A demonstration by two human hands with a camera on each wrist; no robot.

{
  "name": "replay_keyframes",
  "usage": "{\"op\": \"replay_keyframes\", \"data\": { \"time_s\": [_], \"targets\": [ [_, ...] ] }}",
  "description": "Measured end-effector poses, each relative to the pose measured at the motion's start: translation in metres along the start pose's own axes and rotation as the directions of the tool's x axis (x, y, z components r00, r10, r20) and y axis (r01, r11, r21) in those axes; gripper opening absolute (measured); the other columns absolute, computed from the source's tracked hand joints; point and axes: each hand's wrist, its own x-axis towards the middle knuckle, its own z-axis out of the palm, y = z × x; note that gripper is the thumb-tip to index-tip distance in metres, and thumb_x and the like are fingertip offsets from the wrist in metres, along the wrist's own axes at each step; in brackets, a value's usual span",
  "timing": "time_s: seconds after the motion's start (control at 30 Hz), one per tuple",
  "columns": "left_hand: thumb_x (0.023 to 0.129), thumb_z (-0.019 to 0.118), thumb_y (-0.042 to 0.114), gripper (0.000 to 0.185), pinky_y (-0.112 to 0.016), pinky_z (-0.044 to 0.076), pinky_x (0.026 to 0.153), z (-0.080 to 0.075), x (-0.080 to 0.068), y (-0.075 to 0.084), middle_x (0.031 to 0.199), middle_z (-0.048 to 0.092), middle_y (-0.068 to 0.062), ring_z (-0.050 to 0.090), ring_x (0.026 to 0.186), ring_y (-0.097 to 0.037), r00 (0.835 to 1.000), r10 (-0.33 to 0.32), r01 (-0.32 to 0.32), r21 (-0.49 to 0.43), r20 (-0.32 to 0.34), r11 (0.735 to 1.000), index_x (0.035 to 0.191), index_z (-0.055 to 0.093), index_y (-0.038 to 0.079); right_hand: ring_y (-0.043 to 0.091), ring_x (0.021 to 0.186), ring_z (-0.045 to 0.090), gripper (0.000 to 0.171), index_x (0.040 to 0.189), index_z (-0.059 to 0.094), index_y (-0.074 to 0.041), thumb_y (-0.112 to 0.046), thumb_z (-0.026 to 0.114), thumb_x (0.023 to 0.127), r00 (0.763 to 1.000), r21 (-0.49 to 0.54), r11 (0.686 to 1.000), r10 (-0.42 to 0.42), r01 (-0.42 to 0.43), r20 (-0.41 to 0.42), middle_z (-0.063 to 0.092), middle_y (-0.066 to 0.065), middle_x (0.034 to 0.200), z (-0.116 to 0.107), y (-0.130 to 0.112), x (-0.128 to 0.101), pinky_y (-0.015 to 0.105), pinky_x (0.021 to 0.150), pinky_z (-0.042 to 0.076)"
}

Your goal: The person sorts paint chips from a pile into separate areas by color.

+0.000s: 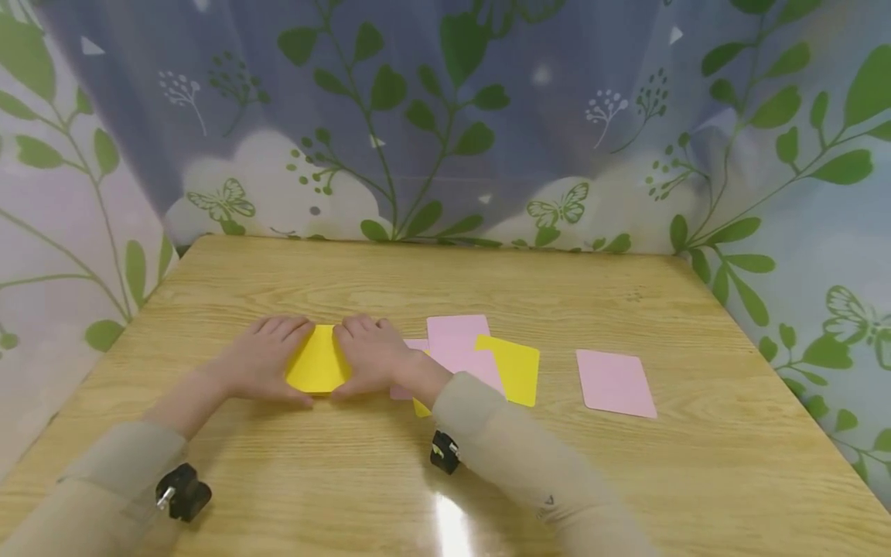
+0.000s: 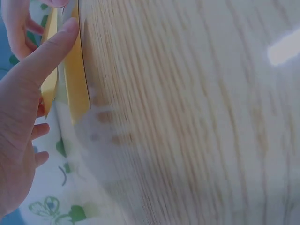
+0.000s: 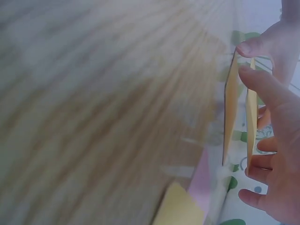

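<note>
Folded yellow paper card [image 1: 319, 366] lies left of centre in the head view on the wooden table [image 1: 445, 480]. My left hand [image 1: 261, 357] and right hand [image 1: 372, 356] flank it, thumbs pinching its near edge, fingers together on top. Pink and yellow cards [image 1: 480, 360] lie just right; a single pink card [image 1: 616, 382] lies farther right.

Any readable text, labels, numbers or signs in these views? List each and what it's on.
None readable.
The yellow card under the left hand and right hand: blank.
The pink cards and the other yellow card on the table: blank.
A small dark mark on the right sleeve: too small to read.
The backdrop: leaves and butterflies only.
</note>
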Motion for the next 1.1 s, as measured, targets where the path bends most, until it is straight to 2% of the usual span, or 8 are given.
{"op": "replay_keyframes", "data": {
  "time_s": [0.3,0.53,0.7,0.8,0.9,1.1],
  "targets": [
    [0.065,0.056,0.079,0.108,-0.059,0.029,0.097,0.007,-0.003,-0.009,0.134,0.045,-0.018,0.038,0.122,-0.038,0.999,0.008,-0.007,-0.019,0.049,1.0,0.134,0.041,-0.003,0.019,0.131,0.028,0.099,0.145,0.027,-0.01,-0.074,0.052,0.073,0.997,0.019,0.999,0.03,-0.031,0.064,0.031,0.004,0.144,0.004,-0.009,0.005,0.04,0.1,0.033],
    [0.064,0.051,0.082,0.11,-0.06,0.031,0.095,0.011,-0.007,-0.013,0.136,0.044,-0.018,0.038,0.123,-0.039,0.996,-0.014,0.018,-0.049,0.087,0.999,0.136,0.04,-0.001,0.018,0.132,0.028,0.102,0.146,0.025,-0.011,-0.078,0.047,0.072,0.993,0.027,0.999,0.037,-0.04,0.113,0.028,0.002,0.147,0.007,-0.013,0.008,0.04,0.103,0.031],
    [0.064,0.051,0.083,0.112,-0.06,0.029,0.097,0.011,-0.005,-0.012,0.138,0.041,-0.019,0.036,0.125,-0.039,0.997,-0.019,0.023,-0.057,0.073,0.998,0.137,0.038,-0.001,0.019,0.134,0.025,0.104,0.147,0.023,-0.011,-0.079,0.045,0.072,0.993,0.032,0.999,0.034,-0.038,0.109,0.025,0.002,0.149,0.005,-0.009,0.005,0.042,0.104,0.029],
    [0.065,0.056,0.079,0.109,-0.059,0.029,0.097,0.008,-0.001,-0.008,0.137,0.042,-0.02,0.037,0.124,-0.039,1.0,-0.009,0.01,-0.051,0.018,0.999,0.136,0.039,-0.002,0.019,0.135,0.024,0.102,0.147,0.023,-0.01,-0.077,0.046,0.074,0.996,0.042,0.998,0.035,-0.039,0.086,0.024,0.002,0.149,-0.002,-0.001,-0.001,0.044,0.104,0.029],
    [0.068,0.059,0.074,0.105,-0.059,0.03,0.097,0.002,0.008,0.0,0.136,0.044,-0.021,0.04,0.123,-0.038,0.999,-0.024,0.023,-0.026,-0.028,0.999,0.136,0.039,-0.003,0.021,0.135,0.023,0.099,0.147,0.023,-0.009,-0.073,0.05,0.076,0.998,0.046,0.998,0.031,-0.034,0.052,0.024,0.004,0.149,-0.01,0.011,-0.011,0.046,0.104,0.029],
    [0.074,0.059,0.068,0.099,-0.058,0.027,0.099,-0.01,0.03,0.026,0.135,0.045,-0.021,0.041,0.123,-0.037,0.997,-0.074,0.074,-0.012,-0.016,0.997,0.138,0.036,-0.003,0.023,0.135,0.022,0.092,0.146,0.025,-0.007,-0.064,0.055,0.08,1.0,0.049,0.999,0.018,-0.017,-0.025,0.027,0.007,0.148,-0.014,0.042,-0.041,0.046,0.105,0.026]
  ]
}}
